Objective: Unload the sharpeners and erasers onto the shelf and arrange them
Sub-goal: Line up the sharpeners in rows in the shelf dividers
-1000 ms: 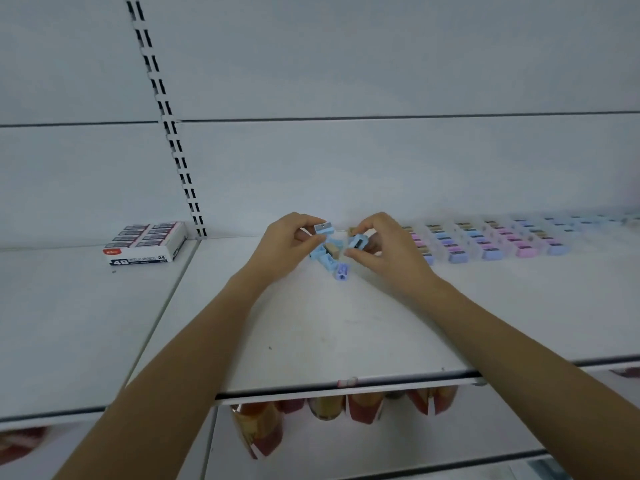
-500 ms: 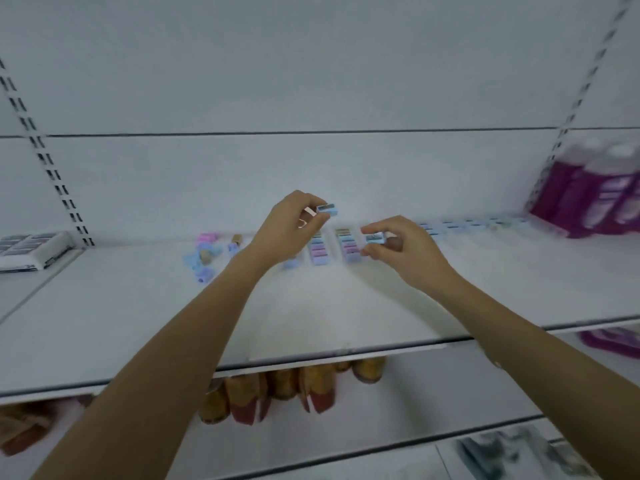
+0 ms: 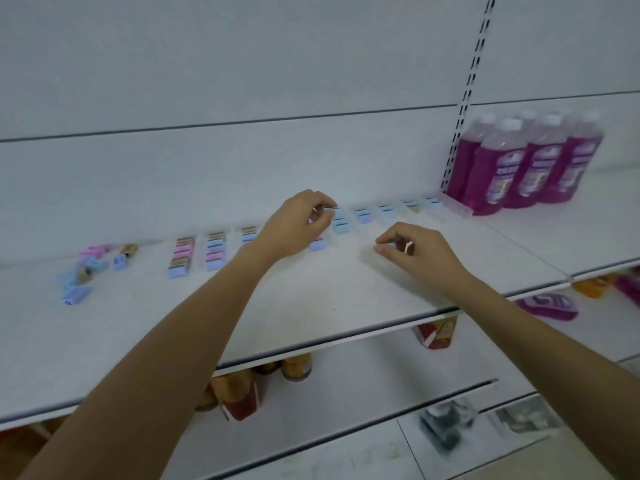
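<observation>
Head view: we see white shelf (image 3: 311, 306), purple bottles (image 3: 530, 164) at right end. Rows (image 3: 214, 251) of sharpeners already laid along back, so we judge task well along. Loose pile (image 3: 90, 268) at far left waits sorting. Left hand (image 3: 294, 223), fingers pinching blue sharpener (image 3: 330, 208) over rows. Right hand (image 3: 415, 251), fingers pinching small blue piece (image 3: 391, 244) just above shelf, in front of rows.

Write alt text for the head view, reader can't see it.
Over a white metal shelf, the left hand pinches a small blue plastic sharpener above neat columns of pastel sharpeners; the right hand pinches another blue piece nearer the front. A loose pastel pile lies far left; purple liquid bottles stand right.
</observation>
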### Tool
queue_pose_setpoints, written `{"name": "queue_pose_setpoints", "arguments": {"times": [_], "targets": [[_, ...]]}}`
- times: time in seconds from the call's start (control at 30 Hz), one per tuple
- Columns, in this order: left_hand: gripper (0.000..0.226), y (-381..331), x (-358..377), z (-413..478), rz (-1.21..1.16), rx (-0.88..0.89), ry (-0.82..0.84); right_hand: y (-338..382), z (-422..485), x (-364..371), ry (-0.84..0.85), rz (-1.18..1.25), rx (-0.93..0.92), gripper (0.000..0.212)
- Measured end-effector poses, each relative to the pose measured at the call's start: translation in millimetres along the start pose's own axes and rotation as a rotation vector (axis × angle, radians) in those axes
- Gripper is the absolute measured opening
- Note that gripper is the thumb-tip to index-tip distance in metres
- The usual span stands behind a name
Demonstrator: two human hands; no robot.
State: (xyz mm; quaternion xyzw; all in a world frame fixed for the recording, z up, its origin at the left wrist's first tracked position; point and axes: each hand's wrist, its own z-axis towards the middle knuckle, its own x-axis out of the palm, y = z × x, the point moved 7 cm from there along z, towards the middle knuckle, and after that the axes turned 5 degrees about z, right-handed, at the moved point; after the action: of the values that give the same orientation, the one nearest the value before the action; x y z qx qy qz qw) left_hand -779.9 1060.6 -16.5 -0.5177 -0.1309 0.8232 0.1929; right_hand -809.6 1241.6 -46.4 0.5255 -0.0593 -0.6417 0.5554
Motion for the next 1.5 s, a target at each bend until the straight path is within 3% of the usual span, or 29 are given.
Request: {"name": "queue_pose_setpoints", "arguments": {"times": [0.2,0.4,0.67,0.9,1.23,1.5], "targets": [[0.02,-0.2,17.3,41.4,-0.063,0.018,-0.021,-30.0,27.1,-18.8,-0.063,0.071,0.064,0.005],[0.02,4.2,48.2,70.6,-0.058,-0.013,-0.028,-56.1,56.6,-37.5,-0.159,0.033,-0.005,0.01],[0.024,5.9,66.1,85.3,0.059,-0.185,-0.03,-79.2,114.6,-32.0,0.033,0.001,-0.124,0.024],[0.019,0.1,79.8,82.8,0.107,-0.333,-0.232,-88.5,127.3,-26.4,0.15,-0.019,-0.301,0.024],[0.019,-11.4,100.9,75.9,0.372,-0.265,0.017,-108.7,119.0,-14.5,0.313,-0.137,-0.32,0.013],[0.02,-13.6,101.3,75.8,0.507,-0.256,0.053,-113.4,119.2,-8.1,0.317,-0.207,-0.347,0.011]]}}
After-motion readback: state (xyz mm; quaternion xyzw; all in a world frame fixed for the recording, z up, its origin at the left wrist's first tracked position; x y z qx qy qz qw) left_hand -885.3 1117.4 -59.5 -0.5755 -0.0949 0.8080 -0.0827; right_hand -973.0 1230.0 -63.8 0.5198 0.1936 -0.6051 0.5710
